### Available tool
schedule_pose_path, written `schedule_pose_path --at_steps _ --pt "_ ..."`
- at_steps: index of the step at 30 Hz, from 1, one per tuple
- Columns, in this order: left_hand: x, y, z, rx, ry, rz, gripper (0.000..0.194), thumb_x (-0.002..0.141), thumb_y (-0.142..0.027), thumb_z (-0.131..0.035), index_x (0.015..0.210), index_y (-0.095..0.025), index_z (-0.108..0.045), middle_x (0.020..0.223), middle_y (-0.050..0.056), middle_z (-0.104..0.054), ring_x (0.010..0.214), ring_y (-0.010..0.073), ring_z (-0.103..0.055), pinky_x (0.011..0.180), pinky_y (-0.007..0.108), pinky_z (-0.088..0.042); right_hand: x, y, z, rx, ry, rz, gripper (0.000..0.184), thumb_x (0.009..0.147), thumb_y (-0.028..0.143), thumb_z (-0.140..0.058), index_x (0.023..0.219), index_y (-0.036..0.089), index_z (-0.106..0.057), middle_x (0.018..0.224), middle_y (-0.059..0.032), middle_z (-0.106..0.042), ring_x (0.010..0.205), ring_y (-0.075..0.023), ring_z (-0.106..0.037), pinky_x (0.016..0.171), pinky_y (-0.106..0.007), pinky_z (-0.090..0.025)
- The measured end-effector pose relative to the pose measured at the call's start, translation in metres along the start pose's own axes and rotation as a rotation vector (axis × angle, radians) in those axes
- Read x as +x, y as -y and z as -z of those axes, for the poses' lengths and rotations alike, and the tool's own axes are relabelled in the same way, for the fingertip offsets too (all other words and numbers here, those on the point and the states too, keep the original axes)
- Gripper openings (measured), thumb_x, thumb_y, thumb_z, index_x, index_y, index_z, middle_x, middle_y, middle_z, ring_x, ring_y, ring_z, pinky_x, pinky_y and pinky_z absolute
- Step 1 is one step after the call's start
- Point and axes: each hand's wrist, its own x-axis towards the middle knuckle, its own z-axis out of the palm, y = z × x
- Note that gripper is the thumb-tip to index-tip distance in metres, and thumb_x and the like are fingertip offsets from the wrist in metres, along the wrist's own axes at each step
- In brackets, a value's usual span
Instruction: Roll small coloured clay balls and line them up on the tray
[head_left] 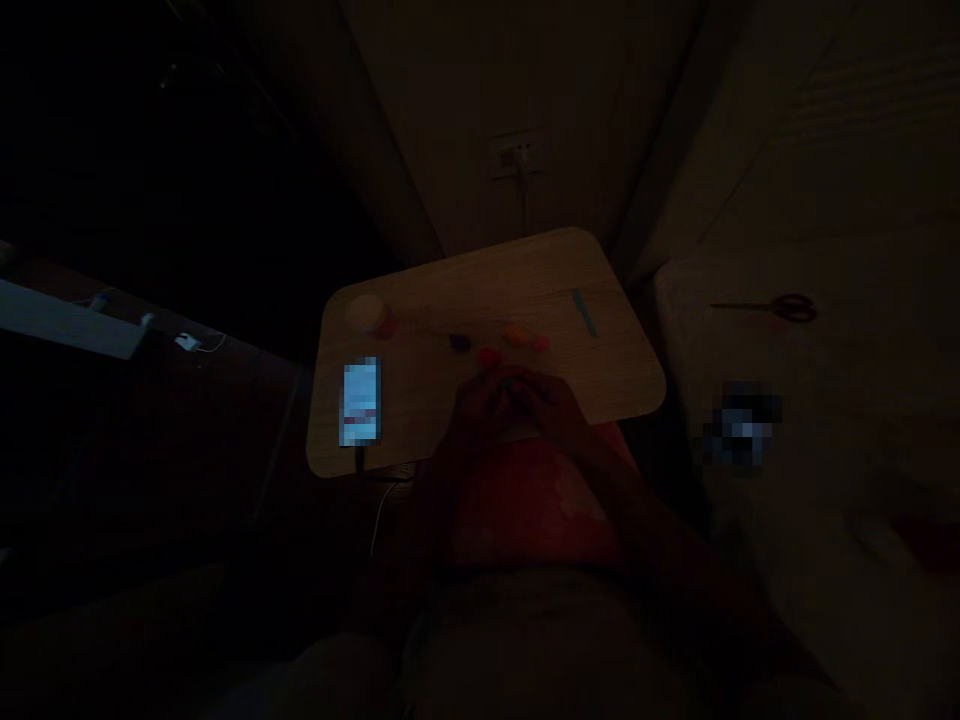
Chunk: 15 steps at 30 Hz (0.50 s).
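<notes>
The scene is very dark. My left hand (480,405) and my right hand (544,405) meet over the near edge of a small wooden table (600,385), fingers bunched together. What they hold, if anything, is lost in the dark. Just beyond the fingertips lie small lumps: a red one (490,355), a purple one (460,342), an orange one (516,334) and a pink one (541,344). A teal stick-like tool (585,312) lies further right on the table.
A lit phone (361,402) lies at the table's left with a cable running off the near edge. A round pale container (367,313) stands at the back left. Scissors (780,307) rest on the bed at right. A wall socket (516,157) sits behind.
</notes>
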Motion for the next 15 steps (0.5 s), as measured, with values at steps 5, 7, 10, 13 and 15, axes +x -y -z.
schedule_pose_path --at_steps 5,7,10,13,15 --pt "0.0011 -0.0051 0.0012 -0.056 0.027 -0.026 0.037 0.102 -0.038 -0.051 0.129 -0.02 -0.07 0.125 0.012 -0.076 0.115 0.0248 -0.072 0.104 0.041 -0.057 0.0008 -0.0062 -0.0005 0.046 -0.012 -0.014 0.036 0.094 0.051 -0.062 0.098 0.019 -0.076 0.08 -0.004 -0.072 0.067 -0.0167 -0.063 0.06 -0.027 -0.05" --pt "0.0017 -0.0067 0.0022 -0.093 0.028 -0.036 0.039 0.103 -0.04 -0.052 0.131 -0.02 -0.07 0.128 0.012 -0.075 0.117 0.0255 -0.072 0.105 0.042 -0.057 0.0011 -0.0085 -0.001 0.071 -0.033 -0.022 0.037 0.094 0.053 -0.061 0.098 0.019 -0.076 0.081 -0.004 -0.07 0.068 -0.0166 -0.062 0.06 -0.027 -0.05" --pt "0.0037 -0.0076 0.0041 -0.156 0.05 -0.027 0.041 0.103 -0.042 -0.054 0.134 -0.021 -0.069 0.133 0.013 -0.073 0.124 0.0262 -0.07 0.11 0.044 -0.054 0.0013 -0.0089 -0.0004 0.088 -0.058 -0.034 0.039 0.093 0.055 -0.061 0.089 0.018 -0.073 0.071 -0.0016 -0.065 0.062 -0.0147 -0.058 0.056 -0.025 -0.046" --pt "0.0073 -0.0063 0.0064 -0.219 0.067 -0.033 0.042 0.099 -0.046 -0.061 0.133 -0.023 -0.071 0.134 0.013 -0.073 0.127 0.0267 -0.068 0.113 0.045 -0.052 0.0014 -0.0058 0.0023 0.102 -0.033 -0.046 0.046 0.093 0.062 -0.059 0.076 0.019 -0.066 0.062 0.0003 -0.058 0.056 -0.0133 -0.052 0.052 -0.025 -0.041" --pt "0.0096 -0.0045 0.0075 -0.254 0.079 -0.039 0.046 0.095 -0.051 -0.066 0.131 -0.023 -0.072 0.133 0.013 -0.073 0.127 0.0278 -0.068 0.113 0.047 -0.052 0.0015 -0.0028 0.0049 0.095 0.021 -0.048 0.053 0.092 0.067 -0.056 0.069 0.02 -0.062 0.061 0.0 -0.057 0.055 -0.0134 -0.051 0.053 -0.026 -0.041"
